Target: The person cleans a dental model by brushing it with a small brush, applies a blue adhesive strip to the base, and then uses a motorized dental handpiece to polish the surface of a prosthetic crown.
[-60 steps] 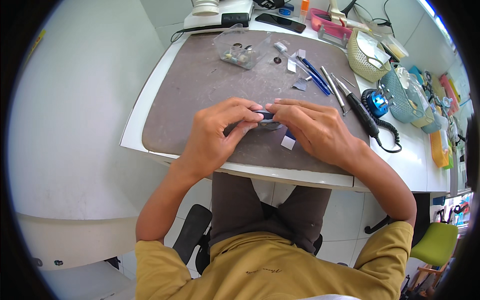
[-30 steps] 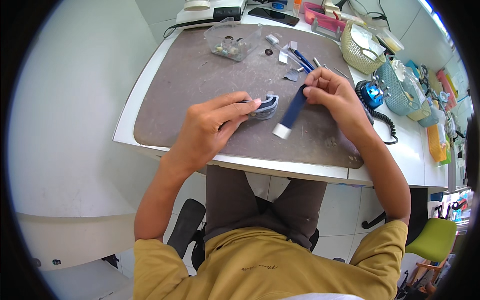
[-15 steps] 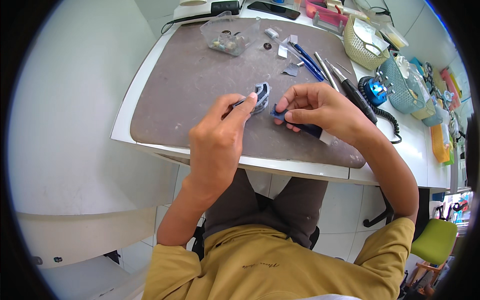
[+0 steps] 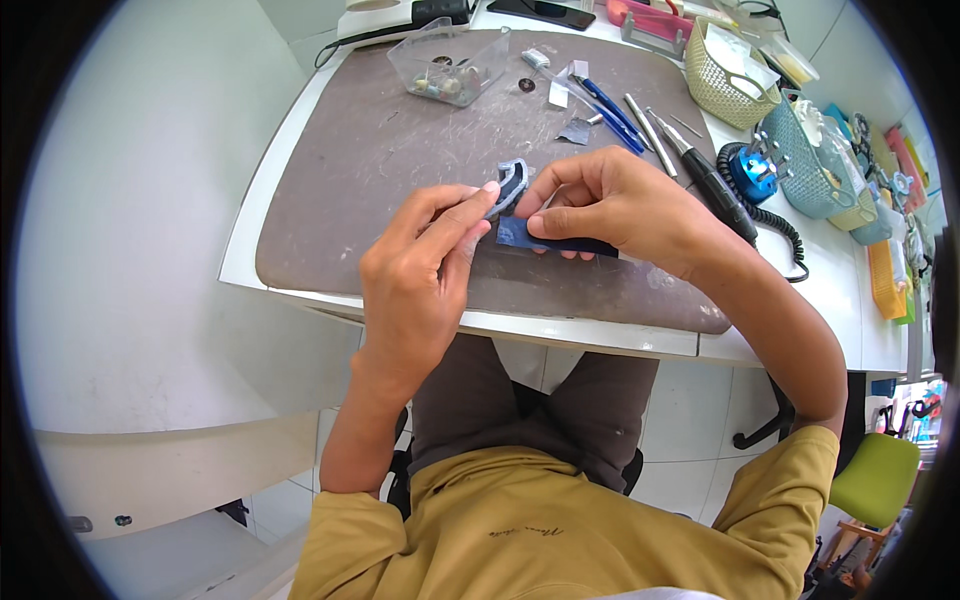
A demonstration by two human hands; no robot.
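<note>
My left hand [image 4: 418,262] pinches a small curved blue-grey piece [image 4: 514,186], shaped like a dental arch with a dark inner face, between thumb and fingers. Its lower part is hidden behind the fingertips. In my right hand [image 4: 625,212] is a dark blue strip [image 4: 514,233] that looks like sandpaper, gripped between thumb and fingers, its lighter, worn end sticking out to the left. That end lies just below the curved piece, close to it; whether they touch I cannot tell. Both hands are above the brown mat [image 4: 340,190].
A clear plastic box [image 4: 450,75] of small parts stands on the mat's far side. Blue pens [image 4: 610,112], a metal rod [image 4: 650,135] and a black handpiece [image 4: 715,185] lie to the right. Beyond are a blue tool holder [image 4: 752,180] and woven baskets [image 4: 728,85].
My right hand has moved left, bringing the strip beside the curved piece; more of the strip's flat end shows. My left hand has shifted slightly left, and the curved piece has turned a little.
</note>
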